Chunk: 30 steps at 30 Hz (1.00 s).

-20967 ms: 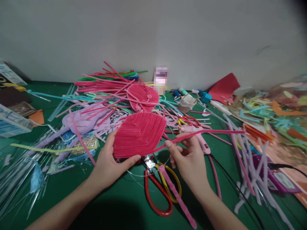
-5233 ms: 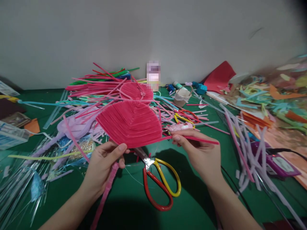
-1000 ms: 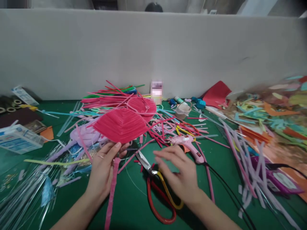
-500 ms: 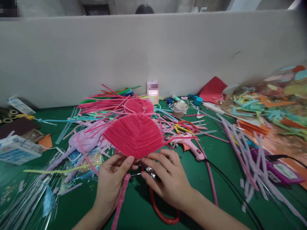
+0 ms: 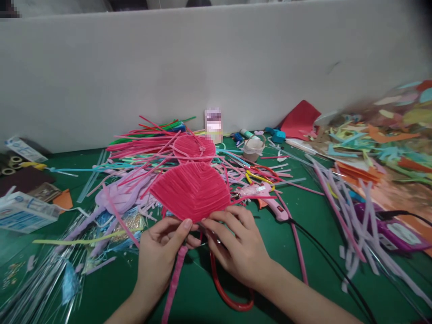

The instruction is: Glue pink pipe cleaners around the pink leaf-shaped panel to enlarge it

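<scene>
At the near middle of the green counter (image 5: 303,234), both hands are meeting under the lower edge of the pink leaf-shaped piece (image 5: 191,191), which is made of many pipe cleaners laid side by side. This leaf piece is lying at about 12 o'clock from the fingers, raised a little above the counter, and its long axis is running from 9 o'clock to 3 o'clock, with the pointed top toward the wall. The left hand (image 5: 160,256) is pinching the bottom edge between thumb and fingers, and it is also gripping the pink fuzzy stem (image 5: 172,290), which is hanging down toward 6 o'clock from the grip. The right hand (image 5: 238,249) is touching the same bottom edge just beside the left one, fingers bent and spread; I cannot tell if it is really gripping the edge or only pressing on it. Both hands are equally near to the piece. Under the right hand the red-handled scissors (image 5: 229,299) are lying on the counter, partly hidden. At 2 o'clock from the right hand, near but apart, the pink glue gun (image 5: 270,202) is resting.
</scene>
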Tool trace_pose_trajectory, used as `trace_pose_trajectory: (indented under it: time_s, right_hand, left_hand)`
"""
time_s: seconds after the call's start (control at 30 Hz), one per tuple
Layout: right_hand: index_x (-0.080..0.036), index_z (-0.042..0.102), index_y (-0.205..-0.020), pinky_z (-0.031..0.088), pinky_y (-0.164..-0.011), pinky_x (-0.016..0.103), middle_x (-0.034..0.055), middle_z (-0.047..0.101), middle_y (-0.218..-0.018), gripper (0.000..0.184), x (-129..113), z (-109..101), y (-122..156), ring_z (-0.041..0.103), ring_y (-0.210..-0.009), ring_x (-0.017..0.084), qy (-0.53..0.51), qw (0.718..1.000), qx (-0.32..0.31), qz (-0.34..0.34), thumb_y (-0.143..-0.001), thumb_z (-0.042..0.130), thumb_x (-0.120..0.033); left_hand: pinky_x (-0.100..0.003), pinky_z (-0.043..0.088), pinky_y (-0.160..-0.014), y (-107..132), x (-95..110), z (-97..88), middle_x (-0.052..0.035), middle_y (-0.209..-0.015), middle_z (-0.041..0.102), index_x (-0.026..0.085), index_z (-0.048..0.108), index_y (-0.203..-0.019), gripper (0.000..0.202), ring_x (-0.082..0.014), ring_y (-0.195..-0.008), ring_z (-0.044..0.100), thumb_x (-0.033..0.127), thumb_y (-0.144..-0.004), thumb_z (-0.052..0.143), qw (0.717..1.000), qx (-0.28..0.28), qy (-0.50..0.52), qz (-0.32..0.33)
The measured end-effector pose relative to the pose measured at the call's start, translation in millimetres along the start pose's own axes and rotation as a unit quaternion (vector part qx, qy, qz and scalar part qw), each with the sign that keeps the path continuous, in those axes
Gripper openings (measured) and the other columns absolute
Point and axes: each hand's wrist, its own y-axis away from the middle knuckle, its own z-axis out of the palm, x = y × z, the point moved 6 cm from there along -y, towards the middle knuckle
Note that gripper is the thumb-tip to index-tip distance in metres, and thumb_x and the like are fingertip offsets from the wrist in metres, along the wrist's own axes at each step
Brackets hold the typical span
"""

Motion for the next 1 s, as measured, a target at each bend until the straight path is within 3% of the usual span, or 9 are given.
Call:
trace_pose_trajectory:
  time_s: [0.43, 0.6, 0.7, 0.8, 0.9, 1.0]
  right_hand:
    - [-0.016, 0.066, -0.104, 0.048, -0.084, 0.036, 0.007, 0.071, -0.097, 0.021, 2, -1, 0, 0.054, -0.095, 0.021, -0.007, 1.0, 0.003, 0.001, -0.085, 0.059, -0.012]
    - [-0.015, 0.061, -0.11, 0.05, -0.081, 0.036, 0.0085, 0.069, -0.098, 0.03, -1, -6, 3, 0.056, -0.09, 0.019, -0.091, 0.995, 0.005, -0.036, -0.082, 0.057, -0.005]
    - [-0.016, 0.059, -0.113, 0.051, -0.079, 0.036, 0.008, 0.068, -0.095, 0.035, 0, -10, 5, 0.057, -0.087, 0.019, -0.136, 0.99, 0.016, -0.036, -0.081, 0.055, -0.003]
    - [-0.018, 0.06, -0.113, 0.052, -0.076, 0.035, 0.0073, 0.066, -0.094, 0.034, 6, -9, 4, 0.058, -0.087, 0.019, -0.178, 0.984, 0.022, 0.012, -0.083, 0.053, -0.005]
    - [-0.02, 0.061, -0.112, 0.052, -0.08, 0.033, 0.007, 0.067, -0.097, 0.027, 16, -4, 4, 0.061, -0.092, 0.018, -0.229, 0.967, 0.017, 0.107, -0.088, 0.053, -0.011]
    - [-0.023, 0.06, -0.117, 0.052, -0.087, 0.032, 0.0069, 0.067, -0.11, 0.025, 27, 9, 7, 0.063, -0.103, 0.017, -0.341, 0.91, -0.027, 0.234, -0.093, 0.052, -0.025]
  left_hand:
    - [-0.018, 0.055, -0.053, -1, -5, 2.5, -0.0015, -0.067, 0.076, 0.016, 0.07, -0.071, 0.017, -0.0115, -0.051, 0.068, 0.031, -0.073, 0.077, 0.999, -0.013, 0.046, -0.003]
    - [-0.017, 0.055, -0.052, -5, -4, 0.2, -0.0002, -0.058, 0.073, 0.015, 0.067, -0.069, 0.025, -0.0134, -0.052, 0.069, 0.033, -0.064, 0.083, 0.993, 0.017, 0.115, -0.017]
    - [-0.017, 0.055, -0.053, -9, -4, -3.6, -0.0017, -0.062, 0.074, 0.015, 0.067, -0.07, 0.028, -0.0144, -0.056, 0.07, 0.035, -0.063, 0.084, 0.99, 0.037, 0.137, -0.016]
    - [-0.018, 0.057, -0.056, -12, -2, -9.3, -0.0025, -0.069, 0.075, 0.014, 0.068, -0.074, 0.029, -0.0143, -0.06, 0.071, 0.037, -0.065, 0.083, 0.987, 0.06, 0.15, -0.002]
    - [-0.021, 0.058, -0.061, -12, 0, -12.8, -0.0034, -0.075, 0.076, 0.014, 0.068, -0.079, 0.029, -0.017, -0.068, 0.073, 0.038, -0.068, 0.08, 0.984, 0.076, 0.158, 0.01]
    - [-0.024, 0.059, -0.068, -11, 2, -11.8, -0.004, -0.081, 0.077, 0.016, 0.068, -0.088, 0.029, -0.0194, -0.076, 0.074, 0.039, -0.073, 0.077, 0.984, 0.06, 0.163, 0.037]
